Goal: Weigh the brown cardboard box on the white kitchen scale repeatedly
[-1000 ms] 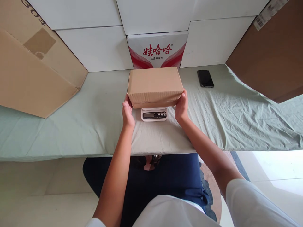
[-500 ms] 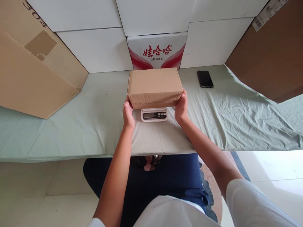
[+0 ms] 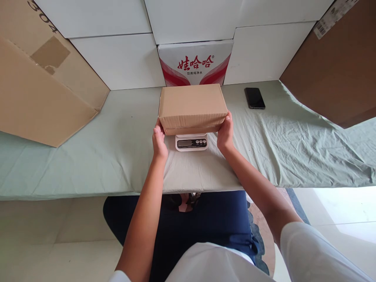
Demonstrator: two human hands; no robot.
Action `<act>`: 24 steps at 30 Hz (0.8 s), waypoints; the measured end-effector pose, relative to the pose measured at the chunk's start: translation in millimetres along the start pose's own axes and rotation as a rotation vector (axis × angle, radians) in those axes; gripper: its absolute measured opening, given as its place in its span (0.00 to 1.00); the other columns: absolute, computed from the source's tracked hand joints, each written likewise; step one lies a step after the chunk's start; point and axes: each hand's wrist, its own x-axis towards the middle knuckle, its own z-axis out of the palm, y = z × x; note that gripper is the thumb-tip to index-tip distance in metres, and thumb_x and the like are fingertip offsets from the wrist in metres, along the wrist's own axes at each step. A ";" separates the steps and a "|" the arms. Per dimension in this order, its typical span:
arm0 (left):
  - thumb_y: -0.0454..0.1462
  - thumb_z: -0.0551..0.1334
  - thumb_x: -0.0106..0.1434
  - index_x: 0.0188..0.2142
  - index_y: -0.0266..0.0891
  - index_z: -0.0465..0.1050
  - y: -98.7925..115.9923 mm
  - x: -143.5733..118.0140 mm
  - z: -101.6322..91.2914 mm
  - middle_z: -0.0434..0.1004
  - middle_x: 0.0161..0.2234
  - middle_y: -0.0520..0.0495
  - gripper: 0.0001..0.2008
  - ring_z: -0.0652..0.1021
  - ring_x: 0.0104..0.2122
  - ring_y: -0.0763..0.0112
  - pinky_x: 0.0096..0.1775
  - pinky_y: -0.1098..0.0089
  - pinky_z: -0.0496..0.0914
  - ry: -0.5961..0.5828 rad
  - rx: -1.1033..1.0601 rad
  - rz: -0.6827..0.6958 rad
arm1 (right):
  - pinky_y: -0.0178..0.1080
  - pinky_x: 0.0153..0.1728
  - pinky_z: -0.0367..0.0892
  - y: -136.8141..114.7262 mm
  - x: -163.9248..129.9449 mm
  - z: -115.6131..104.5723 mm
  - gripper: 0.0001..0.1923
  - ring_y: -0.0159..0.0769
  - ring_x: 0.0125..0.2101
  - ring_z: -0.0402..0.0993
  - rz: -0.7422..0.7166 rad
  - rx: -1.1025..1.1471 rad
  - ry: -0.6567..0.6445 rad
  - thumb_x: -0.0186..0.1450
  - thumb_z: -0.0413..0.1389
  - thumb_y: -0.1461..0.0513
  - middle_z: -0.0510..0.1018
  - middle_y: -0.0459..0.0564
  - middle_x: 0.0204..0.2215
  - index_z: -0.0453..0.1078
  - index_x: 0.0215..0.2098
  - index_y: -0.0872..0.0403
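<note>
A closed brown cardboard box (image 3: 192,102) is over a small white digital kitchen scale (image 3: 191,143); whether its underside rests on the platform cannot be seen. The scale's display and buttons show in front, while the box hides its upper part. My left hand (image 3: 159,141) grips the box at its left front corner. At the opposite front corner, my right hand (image 3: 225,132) has its fingers against the right side. Parts of the fingers on both hands are hidden behind the box.
A black phone (image 3: 255,98) lies to the right on the green cloth (image 3: 123,149). Large cartons stand at the left (image 3: 53,90) and right (image 3: 335,66). Behind the box are white panels and a white-and-red printed carton (image 3: 195,62). The table's front edge runs below my hands.
</note>
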 end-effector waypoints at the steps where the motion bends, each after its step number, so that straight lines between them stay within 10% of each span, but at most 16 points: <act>1: 0.73 0.47 0.62 0.65 0.53 0.72 -0.4 0.2 -0.1 0.69 0.71 0.43 0.45 0.66 0.73 0.52 0.70 0.54 0.63 -0.001 -0.002 0.004 | 0.57 0.67 0.67 -0.1 -0.2 0.1 0.28 0.51 0.65 0.70 -0.001 -0.002 -0.002 0.64 0.51 0.38 0.76 0.47 0.60 0.70 0.53 0.43; 24: 0.72 0.47 0.63 0.65 0.51 0.72 0.4 -0.4 -0.5 0.69 0.71 0.43 0.44 0.66 0.73 0.53 0.70 0.57 0.63 0.000 0.001 0.009 | 0.56 0.67 0.68 3.3 1.9 -1.5 0.29 0.51 0.64 0.71 -0.039 -0.065 -0.006 0.66 0.48 0.37 0.77 0.49 0.58 0.69 0.54 0.44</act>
